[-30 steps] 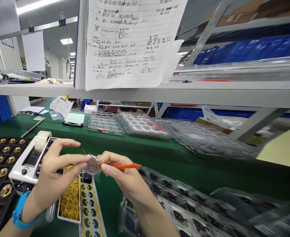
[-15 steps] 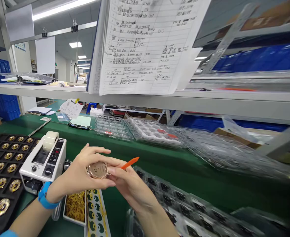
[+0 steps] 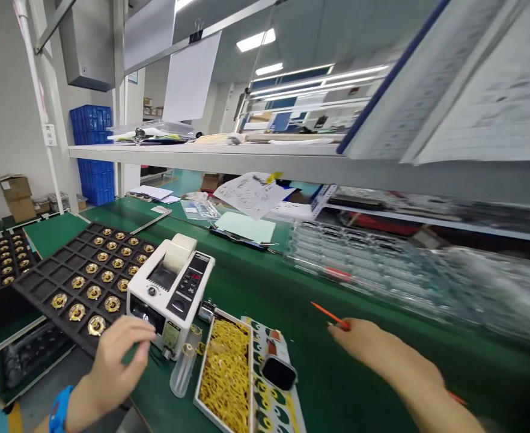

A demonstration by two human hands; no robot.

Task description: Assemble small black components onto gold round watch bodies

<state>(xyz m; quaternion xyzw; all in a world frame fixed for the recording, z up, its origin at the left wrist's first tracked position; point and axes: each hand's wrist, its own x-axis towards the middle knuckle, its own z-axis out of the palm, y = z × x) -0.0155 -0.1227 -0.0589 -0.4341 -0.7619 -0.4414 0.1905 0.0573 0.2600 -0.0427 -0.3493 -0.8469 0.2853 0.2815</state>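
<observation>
Edges first, from where I'm standing: green bench [image 3: 319,373] spreads left of and ahead of the right hand [image 3: 359,337], as far as the clear plastic trays [image 3: 364,258] beyond it. Shelf [image 3: 247,153] edge spans above and past both hands. Tighter around the left hand [image 3: 123,361]: bench edge drops away just below its wrist, dispenser [image 3: 175,291] front just ahead, black tray [image 3: 64,261] up and to its left.

Orange stick [image 3: 325,313]: slim, straight, pointed tip. Black tray is a tilted grid, round gold parts [image 3: 94,293] in many pockets, gold with dark centres. Dispenser is white, tape roll on top, red digits lit.

Stick is in the right hand's grasp, tip out ahead and to its left. Left hand is released, fingers loosely bent, thumb apart; nearest to the dispenser and the near gold parts. Can't tell if it touches either. Between the hands: white box [image 3: 203,358] of yellow pieces, then sticker sheet [image 3: 265,400] with a dark-faced watch [image 3: 279,371] on it.
</observation>
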